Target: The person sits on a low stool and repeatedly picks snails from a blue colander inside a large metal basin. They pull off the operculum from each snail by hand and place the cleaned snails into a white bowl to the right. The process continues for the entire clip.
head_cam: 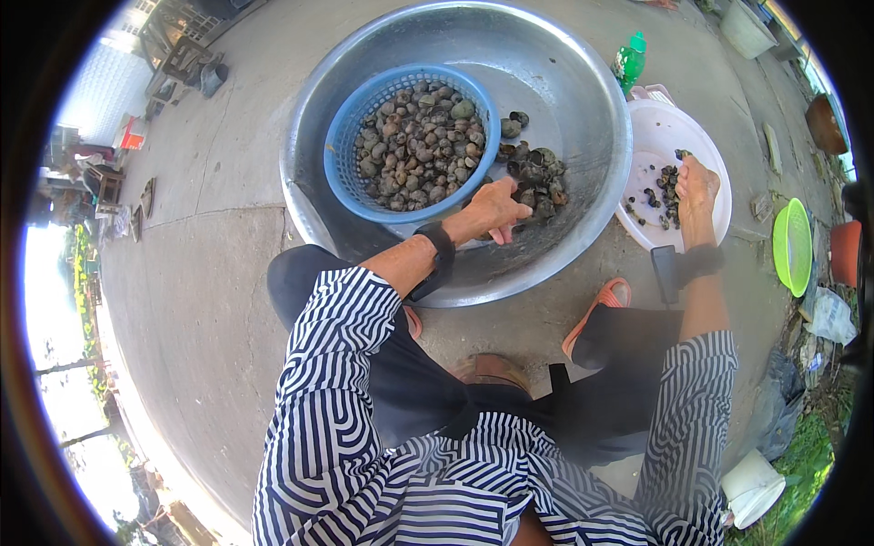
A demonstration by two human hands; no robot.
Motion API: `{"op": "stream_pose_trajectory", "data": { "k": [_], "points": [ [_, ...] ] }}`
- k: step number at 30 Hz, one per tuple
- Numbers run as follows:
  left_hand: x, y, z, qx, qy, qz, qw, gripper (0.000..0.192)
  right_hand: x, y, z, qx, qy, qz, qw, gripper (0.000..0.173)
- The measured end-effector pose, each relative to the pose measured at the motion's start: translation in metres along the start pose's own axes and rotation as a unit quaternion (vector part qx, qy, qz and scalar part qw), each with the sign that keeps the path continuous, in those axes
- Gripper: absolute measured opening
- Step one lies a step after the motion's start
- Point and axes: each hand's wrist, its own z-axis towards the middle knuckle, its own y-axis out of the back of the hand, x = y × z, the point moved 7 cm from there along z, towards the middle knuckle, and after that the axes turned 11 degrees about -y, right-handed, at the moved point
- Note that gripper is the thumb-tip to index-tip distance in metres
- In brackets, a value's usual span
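In front of me a large metal basin holds a blue plastic colander filled with brown-grey snails. Beside the colander, darker snail shells lie in a heap on the basin floor. My left hand is over the near edge of that heap, fingers apart, with nothing visible in its grasp. To the right, a pale plastic basin contains small dark snail pieces. Above it, my right hand pinches a small dark snail piece at its fingertips.
A green bottle stands by the metal basin's right rim. Farther right are a lime-green plastic basket, a reddish pot and plastic bags. A white bucket lies at lower right. Wooden chairs stand far left.
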Motion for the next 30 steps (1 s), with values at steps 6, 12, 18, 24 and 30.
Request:
{"op": "stream_pose_trajectory", "data": {
  "k": [6, 12, 18, 24, 30],
  "points": [
    [0.028, 0.119, 0.004, -0.306, -0.065, 0.277, 0.909, 0.015, -0.010, -0.047, -0.016, 0.133, -0.083, 0.164, 0.974, 0.017],
    [0.122, 0.187, -0.029, -0.309, 0.102, 0.350, 0.878, 0.024, 0.029, -0.116, -0.095, 0.276, 0.024, 0.036, 0.960, 0.041],
    [0.145, 0.187, -0.019, -0.295, 0.065, 0.320, 0.898, 0.023, 0.024, -0.130, -0.104, 0.280, -0.003, 0.017, 0.960, 0.045],
    [0.126, 0.192, -0.031, -0.387, 0.103, 0.255, 0.880, 0.031, 0.015, -0.129, -0.104, 0.246, 0.005, -0.035, 0.969, 0.041],
    [0.067, 0.168, -0.017, -0.325, -0.072, -0.226, 0.915, 0.039, 0.011, -0.147, -0.118, 0.293, 0.119, -0.215, 0.924, 0.024]
  ]
}}
